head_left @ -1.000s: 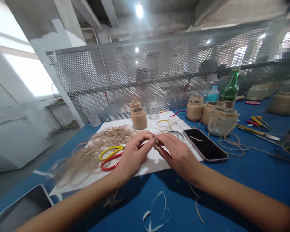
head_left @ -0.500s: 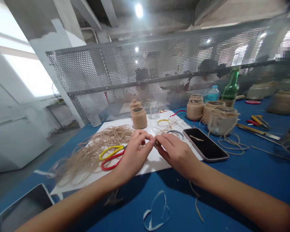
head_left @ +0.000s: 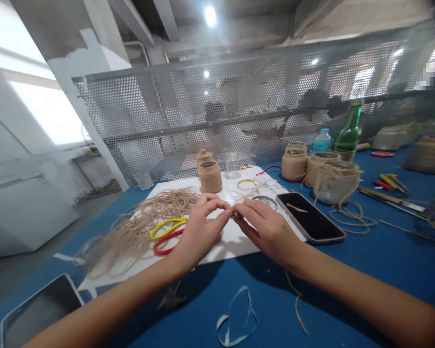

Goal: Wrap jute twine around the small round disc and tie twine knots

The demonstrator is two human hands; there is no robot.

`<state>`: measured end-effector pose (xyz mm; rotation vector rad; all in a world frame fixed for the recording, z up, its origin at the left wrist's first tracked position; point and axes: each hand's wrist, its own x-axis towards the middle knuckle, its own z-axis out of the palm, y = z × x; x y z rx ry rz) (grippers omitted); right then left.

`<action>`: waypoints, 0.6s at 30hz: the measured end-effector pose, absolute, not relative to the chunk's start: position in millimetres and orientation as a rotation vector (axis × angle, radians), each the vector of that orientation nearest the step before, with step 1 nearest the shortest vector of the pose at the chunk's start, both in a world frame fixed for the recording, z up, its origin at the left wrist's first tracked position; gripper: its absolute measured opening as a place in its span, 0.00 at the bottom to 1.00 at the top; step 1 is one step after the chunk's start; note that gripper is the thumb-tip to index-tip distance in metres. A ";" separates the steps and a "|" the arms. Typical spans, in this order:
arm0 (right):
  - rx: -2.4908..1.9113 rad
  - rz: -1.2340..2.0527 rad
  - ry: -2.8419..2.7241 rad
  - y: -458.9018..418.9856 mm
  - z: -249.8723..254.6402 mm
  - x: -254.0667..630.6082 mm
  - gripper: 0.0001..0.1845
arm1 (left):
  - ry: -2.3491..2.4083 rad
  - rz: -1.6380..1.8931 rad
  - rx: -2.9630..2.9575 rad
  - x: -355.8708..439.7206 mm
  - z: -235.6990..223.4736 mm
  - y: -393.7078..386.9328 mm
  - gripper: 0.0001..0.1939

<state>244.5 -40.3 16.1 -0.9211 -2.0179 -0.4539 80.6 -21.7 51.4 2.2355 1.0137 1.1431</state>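
A small brown piece (head_left: 235, 213), rough and seemingly of twine, sits between the two hands above a smooth white sheet (head_left: 234, 246); the fingers hide most of it, so its full shape cannot be told. The fingers of the left hand (head_left: 203, 229) pinch its near end, thumb against curled index, while those of the right hand (head_left: 268, 229) close over its other side, bent and bunched together. Both forearms slant inward from the lower corners, wrists raised over the blue bench (head_left: 210, 299), the fingertips of the two hands nearly meeting.

Just beside the left hand lie scissors (head_left: 170, 221) with one yellow and one red looped handle, near a loose, hairy tangle of tan twine (head_left: 163, 205). Beyond the hands stands a rounded jar (head_left: 210, 179) wound in tight, ribbed twine, with a clear glass jar (head_left: 232, 166) behind it to the right. A flat, glossy black smartphone (head_left: 311, 220) with rounded corners lies near the right hand, partly on the sheet. A thin white strip (head_left: 222, 320) curls into a loop in front.
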 end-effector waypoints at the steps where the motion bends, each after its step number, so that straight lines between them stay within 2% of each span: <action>1: -0.924 -0.455 -2.016 -40.0 16.0 244.8 0.10 | 1.012 1.152 2.244 80.1 51.2 -21.9 0.05; 18: -0.929 -0.439 -2.040 -41.7 16.5 244.3 0.09 | 0.974 1.346 2.594 80.0 44.5 -21.4 0.02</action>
